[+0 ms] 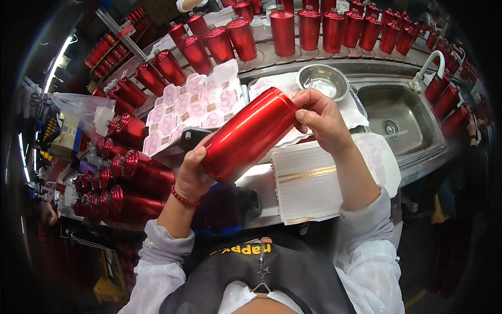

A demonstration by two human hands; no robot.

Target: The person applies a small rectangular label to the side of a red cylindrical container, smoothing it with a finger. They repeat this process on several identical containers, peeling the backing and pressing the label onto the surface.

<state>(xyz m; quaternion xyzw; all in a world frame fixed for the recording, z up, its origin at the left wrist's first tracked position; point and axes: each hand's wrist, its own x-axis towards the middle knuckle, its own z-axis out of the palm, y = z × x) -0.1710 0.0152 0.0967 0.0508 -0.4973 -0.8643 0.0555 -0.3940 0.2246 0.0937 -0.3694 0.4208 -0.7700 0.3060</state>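
Observation:
A glossy red bottle point(251, 135) is held tilted in front of me, its lower end to the left and its rimmed end up to the right. My left hand point(192, 170) wraps round the lower end. At the rimmed end, my right hand point(323, 118) is closed, thumb and fingers pinched together; its fingers hide the bottle's tip there. Below my right wrist lies a stack of white sheets point(306, 196) with gold strips across the top one. Behind the bottle, a white sheet with pink patterns point(191, 99) covers the worktop.
A steel bowl point(323, 81) stands behind my right hand, left of a steel sink point(397, 118) with a white faucet point(431, 60). Red bottles line a conveyor point(319, 54) across the back. More red bottles point(138, 180) lie stacked at the left. Another person's hand point(471, 128) shows far right.

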